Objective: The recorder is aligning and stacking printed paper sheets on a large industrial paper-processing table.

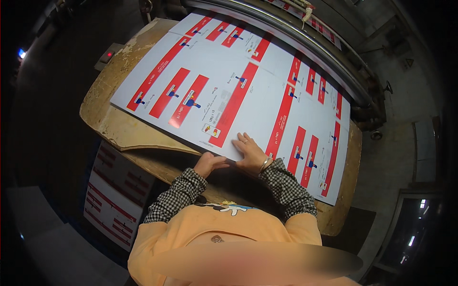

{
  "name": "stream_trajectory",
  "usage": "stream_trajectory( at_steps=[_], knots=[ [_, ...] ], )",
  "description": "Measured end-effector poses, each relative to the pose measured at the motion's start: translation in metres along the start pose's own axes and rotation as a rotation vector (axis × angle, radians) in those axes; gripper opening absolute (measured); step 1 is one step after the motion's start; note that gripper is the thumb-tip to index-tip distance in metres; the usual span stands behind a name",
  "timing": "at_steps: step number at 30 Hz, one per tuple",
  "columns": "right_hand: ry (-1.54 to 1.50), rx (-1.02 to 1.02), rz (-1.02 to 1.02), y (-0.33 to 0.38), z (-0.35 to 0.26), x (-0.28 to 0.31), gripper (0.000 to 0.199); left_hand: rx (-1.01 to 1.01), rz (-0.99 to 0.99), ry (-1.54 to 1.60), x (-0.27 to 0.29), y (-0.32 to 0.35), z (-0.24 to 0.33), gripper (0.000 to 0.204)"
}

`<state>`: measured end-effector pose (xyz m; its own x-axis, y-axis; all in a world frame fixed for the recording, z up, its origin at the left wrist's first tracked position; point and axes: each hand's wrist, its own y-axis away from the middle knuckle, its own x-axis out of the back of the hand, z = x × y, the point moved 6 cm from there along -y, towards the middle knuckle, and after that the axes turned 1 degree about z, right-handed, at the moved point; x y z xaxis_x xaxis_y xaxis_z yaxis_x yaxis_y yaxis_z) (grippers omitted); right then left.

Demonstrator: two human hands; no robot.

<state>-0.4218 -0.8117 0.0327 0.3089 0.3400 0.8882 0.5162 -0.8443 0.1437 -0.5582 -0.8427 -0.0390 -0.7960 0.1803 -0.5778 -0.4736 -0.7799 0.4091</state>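
Note:
A large white printed sheet (267, 102) with red bands and small blue figures lies across a worn wooden table (107, 117). Its far end reaches a long metal roller (329, 50). My right hand (250, 153), wearing a ring and a bracelet, rests on the sheet near its front edge, fingers apart and stretched forward. Just left of it, my left hand (210, 164) is at that same edge, its fingers stretched out to the right. Whether any of the left fingers are under the sheet cannot be made out. Checkered sleeves cover both forearms.
More red-and-white printed sheets (112, 190) lie lower down at the left, below the table. A small box with a red light (109, 55) sits at the table's left edge. Machine parts with a hand knob (376, 135) stand at the right.

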Motion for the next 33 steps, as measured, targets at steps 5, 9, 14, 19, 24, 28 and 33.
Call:
stream_trajectory(
  at_steps=[5, 9, 14, 19, 24, 28, 33],
  knots=[
    [-0.517, -0.044, -0.056, 0.004, 0.006, 0.038, 0.042, 0.014, 0.088, 0.043, 0.011, -0.005, -0.016, 0.034],
    [-0.503, -0.016, 0.07, 0.008, -0.003, 0.035, 0.035, 0.027, 0.23, -0.018, 0.062, -0.027, -0.063, 0.037],
    [-0.435, -0.029, 0.034, 0.005, 0.016, -0.002, 0.035, 0.024, 0.169, 0.0, 0.008, -0.006, -0.006, 0.034],
    [-0.412, -0.225, 0.163, -0.028, 0.049, 0.007, 0.039, 0.024, 0.195, 0.04, 0.016, -0.001, -0.008, 0.035],
    [-0.147, -0.266, 0.427, -0.048, 0.072, -0.003, 0.048, 0.01, 0.192, 0.069, 0.008, -0.002, -0.006, 0.032],
    [-0.017, -0.07, 0.027, -0.021, 0.004, -0.023, 0.079, 0.058, 0.137, 0.001, 0.008, -0.001, -0.009, 0.031],
    [0.009, 0.009, -0.016, -0.013, 0.005, -0.002, 0.075, 0.011, -0.034, -0.019, -0.001, 0.004, -0.001, 0.031]
  ],
)
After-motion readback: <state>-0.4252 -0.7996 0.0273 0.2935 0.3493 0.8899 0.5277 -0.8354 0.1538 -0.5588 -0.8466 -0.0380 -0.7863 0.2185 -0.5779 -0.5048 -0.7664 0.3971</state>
